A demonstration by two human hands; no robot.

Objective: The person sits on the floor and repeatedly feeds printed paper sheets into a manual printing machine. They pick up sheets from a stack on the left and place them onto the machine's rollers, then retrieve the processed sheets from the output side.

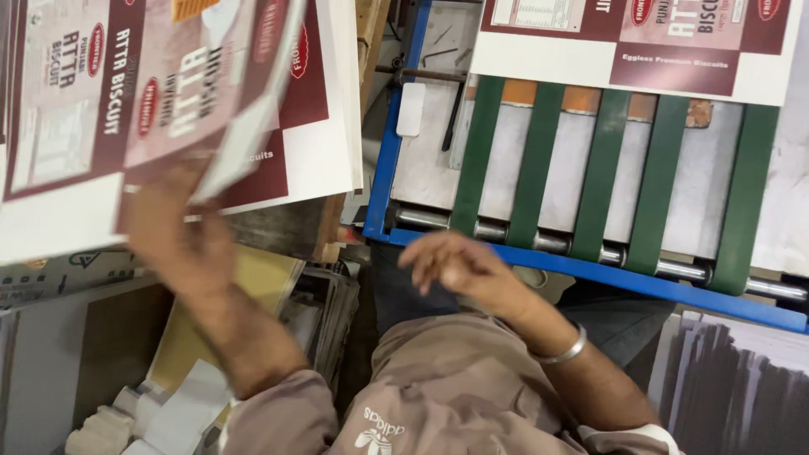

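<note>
My left hand (181, 240) reaches up at the left and grips the lower edge of a printed maroon-and-white carton sheet (181, 84), lifting it off a stack of like sheets (324, 126). The hand and sheet are blurred by motion. My right hand (459, 265) hovers near the middle with fingers loosely spread and holds nothing. It hangs just in front of the blue frame (590, 271) of a feeder with green belts (602, 168). A silver bangle (563, 350) sits on the right wrist.
Another printed sheet (632, 42) lies at the far end of the belts. Metal rollers (539, 243) run along the frame's near edge. Yellowish boards and paper scraps (181, 388) lie lower left. Dark stacked sheets (729, 388) stand lower right.
</note>
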